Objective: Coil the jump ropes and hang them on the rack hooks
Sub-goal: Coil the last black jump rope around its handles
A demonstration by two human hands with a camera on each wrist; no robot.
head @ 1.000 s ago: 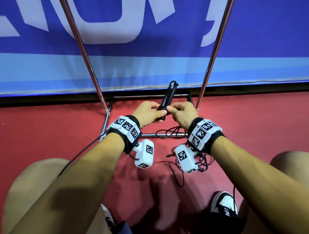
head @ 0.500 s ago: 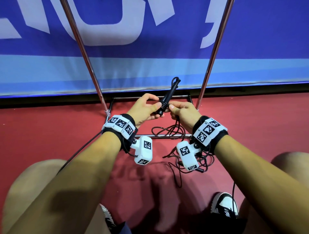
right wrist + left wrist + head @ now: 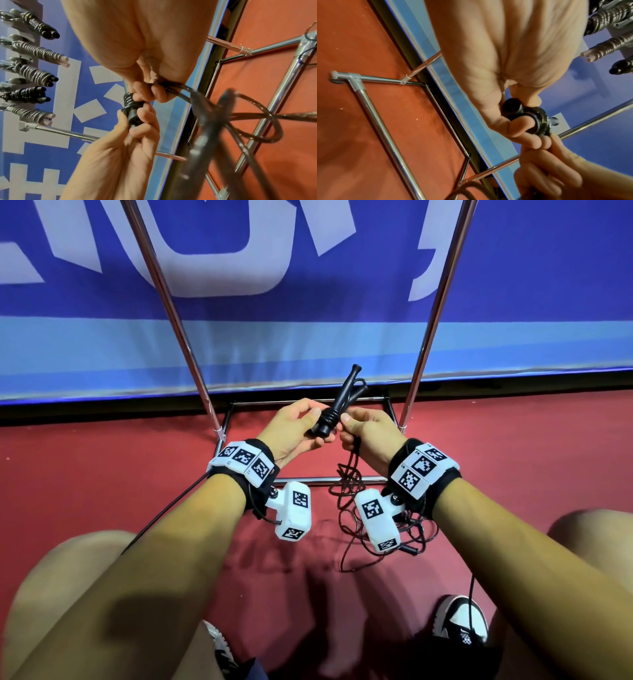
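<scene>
A: While the person crouches over the red floor [image 3: 102, 474], what do the two hands hold?

B: The left hand [image 3: 291, 429] has its fingers and thumb curled round the lower end of the black handles [image 3: 337, 405] of a jump rope; the handles lie together and point up and away, tilted to the right; some turns of cord [image 3: 329, 416] are already wound tight around them, just above the left fingers

A: And the right hand?

B: The right hand [image 3: 371, 433] is just beside the handles, touching the left fingertips; its thumb and fingers pinch the cord where it leaves the winding; in the right wrist view the cord passes through the closed fingers [image 3: 154, 92] and goes down

A: Where is the rest of the rope?

B: It hangs below the right hand as a loose tangle [image 3: 349, 494]; it lies on the floor, over the front bar of the rack base [image 3: 308, 480], and partly behind the wrist camera, so its end I cannot tell

A: Is the rack visible?

B: Yes; two chrome poles [image 3: 171, 302] rise in front of a blue banner [image 3: 308, 337]; in the right wrist view five coiled ropes [image 3: 34, 54] already hang in a row on the hooks, some with white handle tips, some black
</scene>
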